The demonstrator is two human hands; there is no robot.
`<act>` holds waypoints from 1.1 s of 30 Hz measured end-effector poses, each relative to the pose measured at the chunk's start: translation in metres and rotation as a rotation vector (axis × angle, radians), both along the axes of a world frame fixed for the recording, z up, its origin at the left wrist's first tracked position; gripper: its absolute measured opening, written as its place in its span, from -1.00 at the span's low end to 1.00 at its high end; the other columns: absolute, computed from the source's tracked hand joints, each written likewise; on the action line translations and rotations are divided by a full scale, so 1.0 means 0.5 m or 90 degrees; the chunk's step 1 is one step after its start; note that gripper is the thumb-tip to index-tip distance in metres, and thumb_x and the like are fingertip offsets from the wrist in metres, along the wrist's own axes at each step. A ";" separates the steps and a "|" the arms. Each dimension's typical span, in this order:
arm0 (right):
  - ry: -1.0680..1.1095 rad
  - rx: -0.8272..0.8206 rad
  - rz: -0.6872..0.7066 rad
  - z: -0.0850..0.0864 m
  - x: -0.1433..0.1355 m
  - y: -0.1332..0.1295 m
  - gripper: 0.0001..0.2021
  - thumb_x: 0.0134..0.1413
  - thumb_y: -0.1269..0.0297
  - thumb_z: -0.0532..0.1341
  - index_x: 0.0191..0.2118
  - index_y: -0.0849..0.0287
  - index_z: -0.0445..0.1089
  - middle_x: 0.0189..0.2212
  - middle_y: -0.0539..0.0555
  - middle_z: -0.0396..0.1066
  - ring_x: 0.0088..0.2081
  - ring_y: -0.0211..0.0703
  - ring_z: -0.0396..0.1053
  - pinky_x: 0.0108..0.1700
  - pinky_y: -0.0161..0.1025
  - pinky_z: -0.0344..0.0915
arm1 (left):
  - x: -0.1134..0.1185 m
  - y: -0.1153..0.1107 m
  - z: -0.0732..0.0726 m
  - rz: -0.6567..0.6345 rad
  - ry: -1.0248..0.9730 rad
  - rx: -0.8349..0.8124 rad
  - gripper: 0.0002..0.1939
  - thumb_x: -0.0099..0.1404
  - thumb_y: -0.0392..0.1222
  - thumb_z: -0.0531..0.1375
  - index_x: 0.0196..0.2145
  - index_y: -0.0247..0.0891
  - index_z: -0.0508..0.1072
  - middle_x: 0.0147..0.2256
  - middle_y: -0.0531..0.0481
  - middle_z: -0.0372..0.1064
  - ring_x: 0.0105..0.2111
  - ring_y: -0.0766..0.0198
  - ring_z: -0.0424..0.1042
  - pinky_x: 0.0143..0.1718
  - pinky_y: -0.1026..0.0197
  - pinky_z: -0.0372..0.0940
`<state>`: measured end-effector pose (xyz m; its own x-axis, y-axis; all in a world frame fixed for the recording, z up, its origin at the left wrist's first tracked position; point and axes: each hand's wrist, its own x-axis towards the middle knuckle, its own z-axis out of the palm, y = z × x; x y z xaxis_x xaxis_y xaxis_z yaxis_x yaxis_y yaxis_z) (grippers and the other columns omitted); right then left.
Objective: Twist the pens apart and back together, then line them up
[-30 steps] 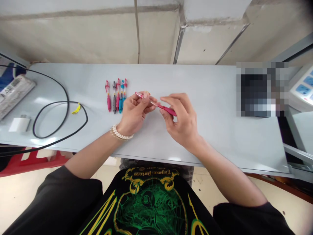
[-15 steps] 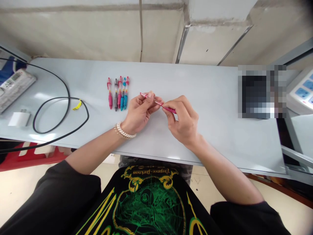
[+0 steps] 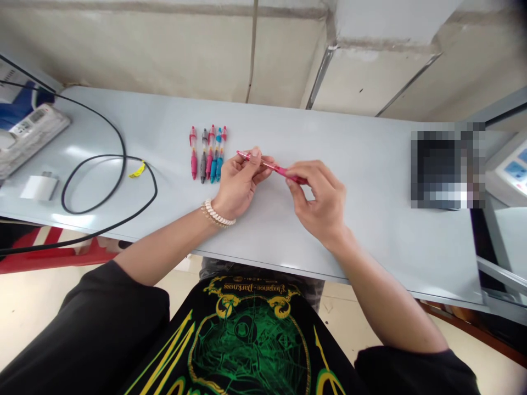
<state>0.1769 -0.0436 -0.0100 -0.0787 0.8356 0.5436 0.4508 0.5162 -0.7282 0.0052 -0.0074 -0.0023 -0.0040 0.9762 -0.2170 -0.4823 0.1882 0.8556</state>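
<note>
A pink pen [image 3: 280, 170] with a clear upper barrel is held slantwise above the table between both hands. My left hand [image 3: 239, 184] pinches the clear part, thumb on top, its clip end poking out at the upper left. The pink grip end sits in the closed fingers of my right hand [image 3: 319, 197]. Grip and clear barrel now appear to meet, though fingers partly cover the pen. Left of my left hand lie several pens side by side, among them a pink pen [image 3: 193, 153], a grey pen [image 3: 203, 158] and a blue-gripped pen [image 3: 219, 159].
On the left, a black cable [image 3: 152, 189] with a yellow tag [image 3: 137, 170] loops over the grey table [image 3: 370, 219]. Beyond it are a white charger plug [image 3: 39, 187] and a power strip [image 3: 37, 131]. A dark, blurred-out object [image 3: 436, 170] is at the right end.
My right hand has shifted slightly right and down. The thin bare stretch between the pen's clear barrel and pink grip is now covered by the pink grip. The whole view has shifted a little.
</note>
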 end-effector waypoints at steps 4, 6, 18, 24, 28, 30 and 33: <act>0.016 -0.012 -0.030 0.004 0.006 0.001 -0.78 0.44 0.09 0.26 -0.02 0.09 0.54 -0.25 0.08 0.61 -0.28 -0.15 0.59 -0.21 -0.18 0.59 | 0.001 0.001 -0.003 -0.004 -0.003 0.012 -0.71 0.36 -0.08 0.47 -0.32 -0.29 0.49 -0.31 0.03 0.60 -0.28 0.38 0.64 -0.16 0.35 0.53; 0.010 -0.011 -0.012 0.004 0.009 0.001 -0.78 0.44 0.08 0.27 -0.03 0.08 0.56 -0.19 0.10 0.62 -0.24 -0.14 0.60 -0.18 -0.17 0.59 | 0.003 0.003 -0.001 0.000 0.008 0.006 -0.71 0.38 -0.09 0.45 -0.33 -0.28 0.48 -0.33 0.03 0.60 -0.29 0.38 0.63 -0.17 0.36 0.53; 0.036 -0.066 0.002 0.004 0.004 0.000 -0.72 0.41 -0.02 0.28 -0.08 0.08 0.57 -0.29 0.06 0.61 -0.32 -0.17 0.57 -0.26 -0.20 0.54 | 0.003 0.003 -0.001 -0.008 0.019 0.008 -0.68 0.34 -0.03 0.47 -0.33 -0.27 0.48 -0.34 0.03 0.60 -0.32 0.37 0.63 -0.20 0.35 0.50; 0.213 -0.386 0.110 0.021 0.004 0.002 -0.47 0.35 -0.26 0.24 -0.39 0.15 0.44 -0.61 -0.08 0.36 -0.70 -0.39 0.21 -0.64 -0.34 0.16 | -0.007 -0.003 -0.002 -0.023 0.062 0.067 -0.62 0.28 0.09 0.49 -0.30 -0.26 0.51 -0.31 -0.01 0.63 -0.32 0.32 0.64 -0.26 0.33 0.49; 0.321 -0.493 0.197 0.021 0.000 0.004 -0.44 0.23 -0.31 0.33 -0.33 0.19 0.50 -0.64 -0.14 0.30 -0.73 -0.44 0.10 -0.67 -0.36 0.07 | -0.014 -0.004 0.003 -0.023 0.097 0.076 -0.64 0.34 0.08 0.46 -0.32 -0.23 0.49 -0.34 -0.03 0.59 -0.35 0.30 0.61 -0.29 0.30 0.47; 0.338 -0.526 0.224 0.017 -0.007 0.003 -0.44 0.22 -0.32 0.33 -0.29 0.19 0.50 -0.61 -0.11 0.36 -0.69 -0.40 0.20 -0.64 -0.37 0.15 | -0.016 -0.001 0.008 -0.041 0.083 0.079 -0.66 0.37 0.07 0.44 -0.32 -0.20 0.46 -0.36 0.01 0.56 -0.36 0.28 0.59 -0.28 0.26 0.48; 0.337 -0.501 0.228 0.008 -0.017 0.002 -0.45 0.19 -0.31 0.35 -0.20 0.18 0.51 -0.42 0.01 0.55 -0.48 -0.31 0.44 -0.49 -0.36 0.36 | -0.024 0.009 0.026 -0.079 0.006 0.075 -0.66 0.44 0.12 0.36 -0.31 -0.15 0.41 -0.44 0.09 0.43 -0.41 0.31 0.51 -0.36 0.27 0.45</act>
<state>0.1684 -0.0427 -0.0058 -0.3036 0.9461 -0.1129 -0.1162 -0.1544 -0.9812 -0.0066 -0.0031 0.0108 0.1163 0.9880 -0.1019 -0.4539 0.1442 0.8793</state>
